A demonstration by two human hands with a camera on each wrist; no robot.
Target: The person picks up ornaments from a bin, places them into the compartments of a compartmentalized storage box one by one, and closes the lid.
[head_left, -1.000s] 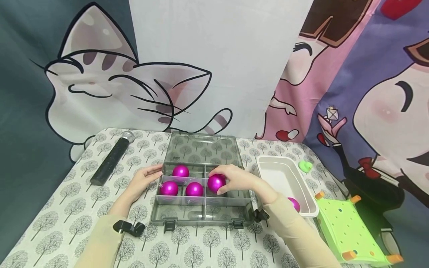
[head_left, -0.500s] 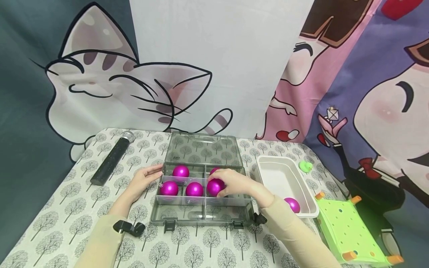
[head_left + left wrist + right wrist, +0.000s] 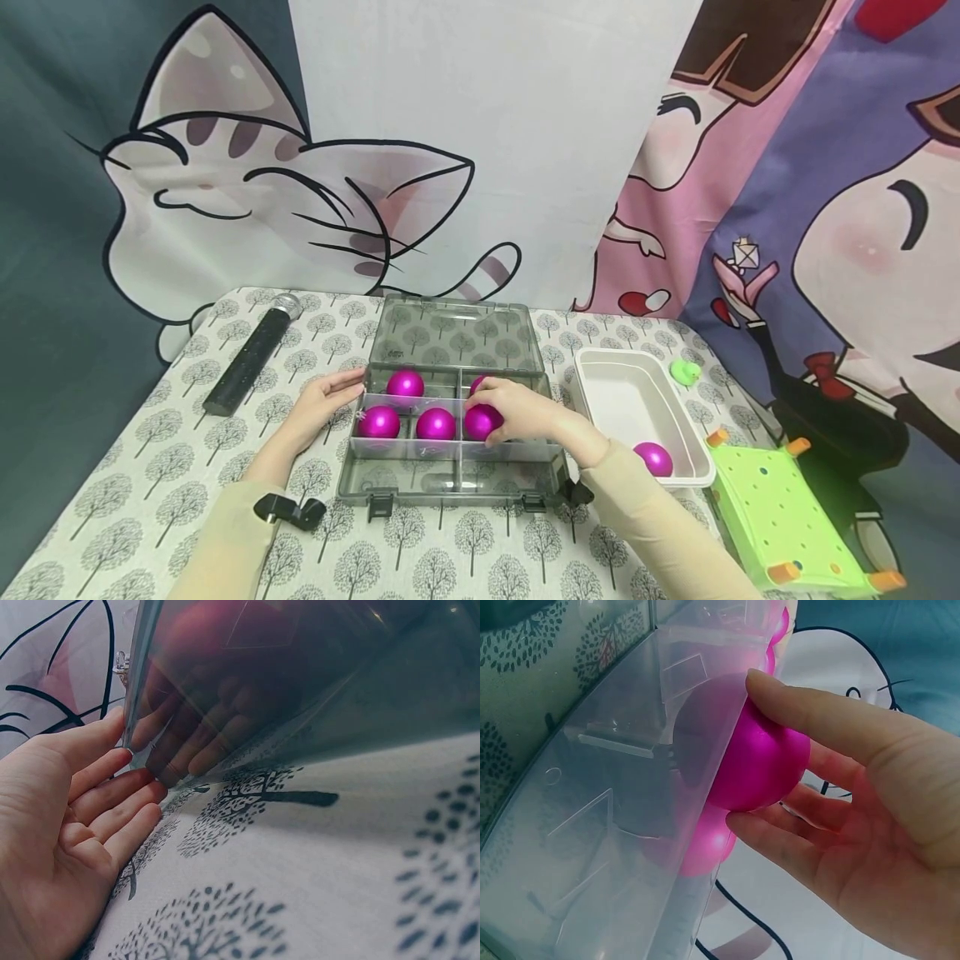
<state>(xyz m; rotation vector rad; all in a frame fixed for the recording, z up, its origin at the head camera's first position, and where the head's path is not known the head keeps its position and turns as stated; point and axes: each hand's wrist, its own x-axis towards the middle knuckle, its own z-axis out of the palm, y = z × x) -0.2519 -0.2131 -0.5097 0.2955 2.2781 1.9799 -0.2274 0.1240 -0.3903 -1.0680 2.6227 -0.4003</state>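
A grey see-through box (image 3: 397, 497) with dividers lies with its lid raised at the back. Three magenta balls rest in its left half: one at the back left (image 3: 405, 386), two in the middle row. My right hand (image 3: 521, 410) has thumb and fingers round a magenta ball (image 3: 480, 423) low in the right middle compartment; in the right wrist view that ball (image 3: 769, 757) sits between thumb and fingers, partly behind a clear divider. Behind it another ball (image 3: 477, 383) shows partly. My left hand (image 3: 315, 410) rests fingertips against the box's left side, fingers extended, also in the left wrist view (image 3: 82, 810).
Right of the box stands a white tub (image 3: 587, 367) with one magenta ball (image 3: 652, 459) inside. Beyond it are a green duck (image 3: 684, 372) and a lime-green piece with orange legs (image 3: 780, 508). A black microphone (image 3: 251, 358) lies at the left.
The right hand has lowered its ball into the right middle compartment, and the ball behind came into view. The ball in the tub has shifted slightly left. The left hand has stayed still.
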